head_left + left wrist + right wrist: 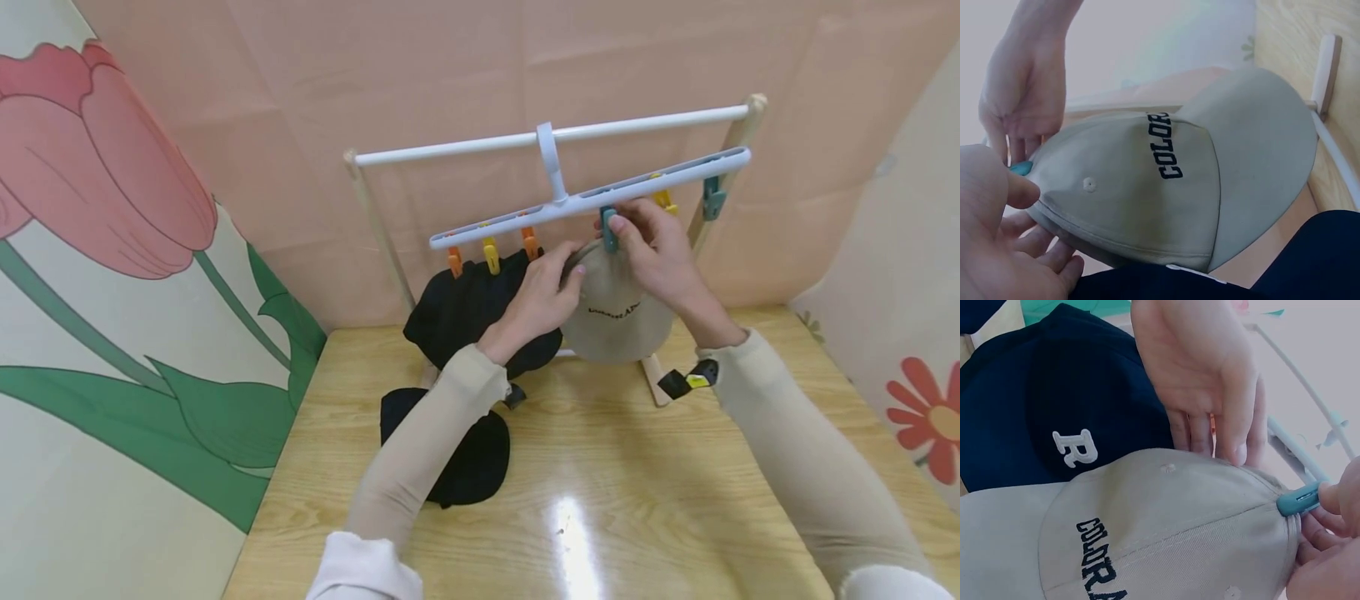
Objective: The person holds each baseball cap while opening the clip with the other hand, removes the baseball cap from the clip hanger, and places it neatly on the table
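A beige baseball cap (1129, 181) with dark lettering hangs brim down under a pale blue clip hanger (645, 185). My right hand (660, 250) pinches a teal clothespin (1299, 499) at the top edge of this cap. My left hand (543, 292) holds the cap's left edge between thumb and fingers, seen also in the right wrist view. Left of it, a dark cap (1079, 406) with a white letter R hangs from orange (455, 262) and yellow (491, 255) clips.
The hanger hooks over the white bar of a small rack (450, 151). Another black cap (472, 458) lies on the wooden table (600, 467), partly behind my left forearm. Further right on the hanger are a yellow clip (664, 200) and a teal clip (713, 198).
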{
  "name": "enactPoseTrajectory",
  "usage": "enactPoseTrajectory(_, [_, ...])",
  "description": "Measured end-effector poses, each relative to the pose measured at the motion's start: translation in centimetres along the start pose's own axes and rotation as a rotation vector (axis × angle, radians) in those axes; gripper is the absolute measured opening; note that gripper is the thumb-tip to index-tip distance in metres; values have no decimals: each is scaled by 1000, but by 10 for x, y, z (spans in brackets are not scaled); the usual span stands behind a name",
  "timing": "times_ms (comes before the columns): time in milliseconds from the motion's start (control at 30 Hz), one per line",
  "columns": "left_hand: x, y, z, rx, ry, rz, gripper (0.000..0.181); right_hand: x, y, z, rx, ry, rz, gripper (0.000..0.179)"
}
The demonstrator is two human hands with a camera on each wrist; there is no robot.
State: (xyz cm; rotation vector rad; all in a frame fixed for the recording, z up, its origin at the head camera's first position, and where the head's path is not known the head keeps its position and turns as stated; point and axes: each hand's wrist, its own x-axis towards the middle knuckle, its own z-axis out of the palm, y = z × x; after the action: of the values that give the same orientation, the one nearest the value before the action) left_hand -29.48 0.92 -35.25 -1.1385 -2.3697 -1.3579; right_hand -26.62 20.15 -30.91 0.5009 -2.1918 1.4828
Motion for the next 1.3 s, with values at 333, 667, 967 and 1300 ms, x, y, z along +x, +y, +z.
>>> enactPoseTrajectory(333, [-2,-3,-4,-32,-18,28,26,1,-1,-3,7,-28,-12,34])
enactPoseTrajectory(667, [-1,-7,-4,-96,-52,21,26,2,1,-5,-13,-21,-11,33])
enactPoseTrajectory(967, [2,-9,-3,-186,-56,-45,30,3,0,-8,0,-25,11,35])
enactPoseTrajectory(1300, [3,-8,-1,-247,-36,-65,31,4,-2,-12,-29,-25,42,36])
